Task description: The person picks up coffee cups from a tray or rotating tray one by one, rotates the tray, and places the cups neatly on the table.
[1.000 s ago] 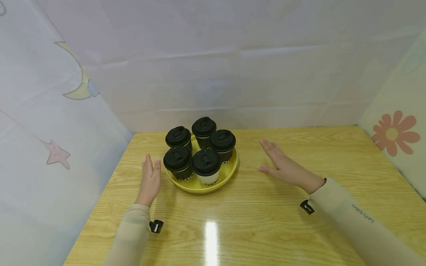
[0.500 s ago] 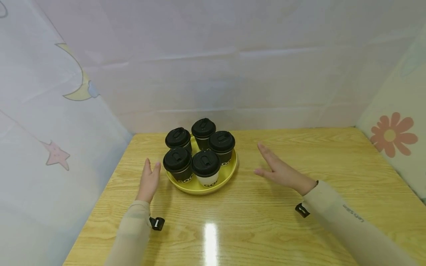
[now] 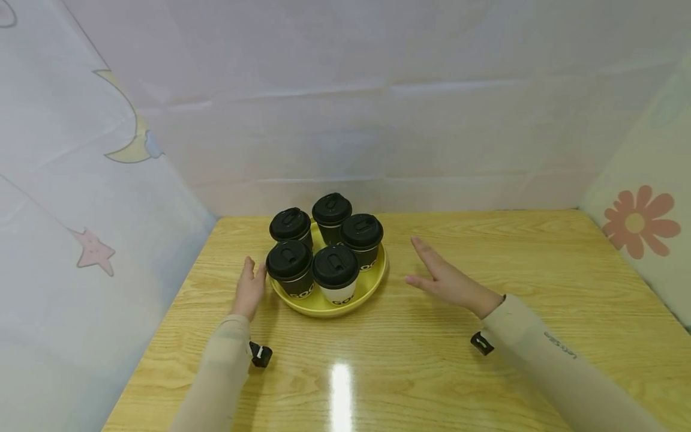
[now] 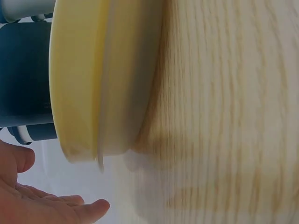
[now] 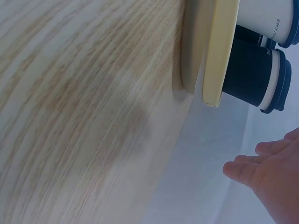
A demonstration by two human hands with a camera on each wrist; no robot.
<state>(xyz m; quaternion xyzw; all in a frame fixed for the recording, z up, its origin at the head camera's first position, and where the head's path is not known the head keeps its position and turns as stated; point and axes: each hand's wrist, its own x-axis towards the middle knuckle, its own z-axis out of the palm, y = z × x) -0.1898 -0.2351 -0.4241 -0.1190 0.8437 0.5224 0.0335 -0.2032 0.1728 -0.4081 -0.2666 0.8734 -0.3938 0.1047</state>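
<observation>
A round yellow tray (image 3: 324,311) sits toward the back left of the table, carrying several lidded paper coffee cups. The front one is a white cup (image 3: 339,293) with a black lid; the others are black, such as the black cup (image 3: 296,283) at front left. Just left of the tray is my left hand (image 3: 250,293), fingers extended, and in the left wrist view a gap shows between it and the tray's side (image 4: 79,84). My right hand (image 3: 453,285) hovers to the right of the tray, fingers straight and thumb apart, touching nothing. In the right wrist view the tray's rim (image 5: 219,56) lies beyond the fingers.
The wooden table (image 3: 410,372) extends in front and to the right. A pale cloth backdrop (image 3: 378,120) rises directly behind the table, with printed cloth at left and right. A small black device (image 3: 261,354) is strapped at the left wrist, and another black device (image 3: 482,343) at the right.
My right hand has moved left, nearer the tray. My left hand has shifted slightly right and closer to the tray's side. The tray and cups stay in place.
</observation>
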